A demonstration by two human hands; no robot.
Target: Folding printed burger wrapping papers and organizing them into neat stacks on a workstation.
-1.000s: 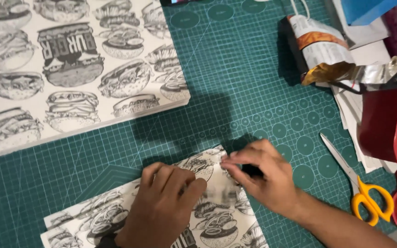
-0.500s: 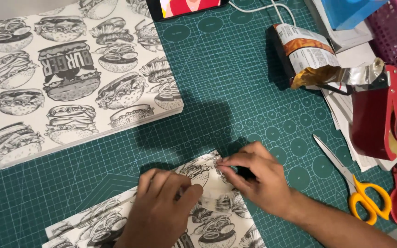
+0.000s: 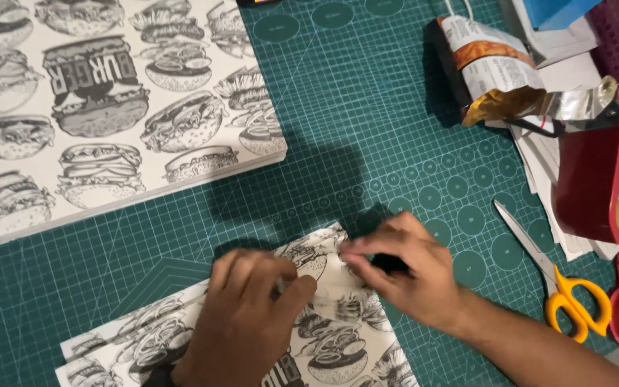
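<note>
While under hands (image 3: 324, 294), printed paper (image 3: 324, 337) lies flat.

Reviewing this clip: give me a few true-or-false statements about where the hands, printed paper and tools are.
1. Both hands, left hand and right hand, rest on the burger-print sheet. True.
2. The scissors have blue handles. False: yellow.
3. The scissors lie right of the right hand. True.
4. The stack of printed paper sits at the lower right. False: upper left.
5. The cutting mat is red. False: green.
</note>
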